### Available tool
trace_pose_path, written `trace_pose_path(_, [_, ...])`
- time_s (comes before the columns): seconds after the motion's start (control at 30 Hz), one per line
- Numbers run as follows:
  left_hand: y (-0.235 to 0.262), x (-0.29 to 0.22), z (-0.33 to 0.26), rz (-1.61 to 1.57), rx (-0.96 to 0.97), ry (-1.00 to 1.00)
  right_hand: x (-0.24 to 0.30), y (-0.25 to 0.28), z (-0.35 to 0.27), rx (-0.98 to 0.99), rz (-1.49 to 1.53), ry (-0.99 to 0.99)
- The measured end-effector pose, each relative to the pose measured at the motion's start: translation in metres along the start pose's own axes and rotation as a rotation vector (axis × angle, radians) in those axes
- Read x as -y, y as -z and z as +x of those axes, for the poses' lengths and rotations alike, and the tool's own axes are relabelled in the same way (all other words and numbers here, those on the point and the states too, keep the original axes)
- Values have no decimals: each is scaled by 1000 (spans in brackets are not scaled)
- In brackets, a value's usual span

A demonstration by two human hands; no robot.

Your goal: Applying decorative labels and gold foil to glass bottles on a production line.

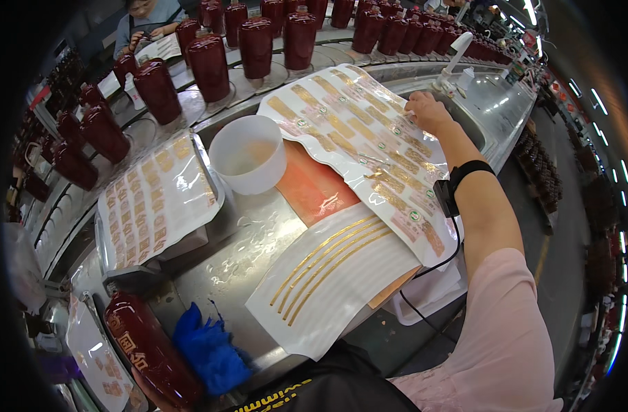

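My right hand [428,112] reaches to the far right edge of a large white decal sheet [369,147] printed with rows of gold and pink pieces. Its fingers are bent and pinch at that edge. At the lower left, my left hand [152,390] is mostly hidden beneath a dark red glass bottle [152,350] with gold characters, which it holds tilted on its side. Beside the bottle lies a crumpled blue cloth [211,347]. A white sheet with curved gold stripes [334,271] lies nearest me, partly under the large sheet.
A translucent white tub [248,156] stands by an orange board [314,184] on the wet metal table [242,254]. Another decal sheet [159,199] rests at left. Red bottles [209,67] line the conveyor [224,103] behind; a white tap [457,55] stands at far right. Another person [149,27] works opposite.
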State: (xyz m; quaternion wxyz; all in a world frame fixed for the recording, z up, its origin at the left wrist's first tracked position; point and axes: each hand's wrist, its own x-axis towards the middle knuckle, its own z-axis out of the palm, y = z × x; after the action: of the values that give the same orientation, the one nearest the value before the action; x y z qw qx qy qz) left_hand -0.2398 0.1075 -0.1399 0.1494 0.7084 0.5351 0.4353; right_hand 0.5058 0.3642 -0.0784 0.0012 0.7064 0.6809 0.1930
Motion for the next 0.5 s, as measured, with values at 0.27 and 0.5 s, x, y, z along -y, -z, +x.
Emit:
trace_pose_path(0.27, [-8,-12,3,17,14,112,8,16,-10,180,-49,-126])
trace_pose_path(0.5, [24,-65,29,-11,60,27,33,64,7,14,281,-20])
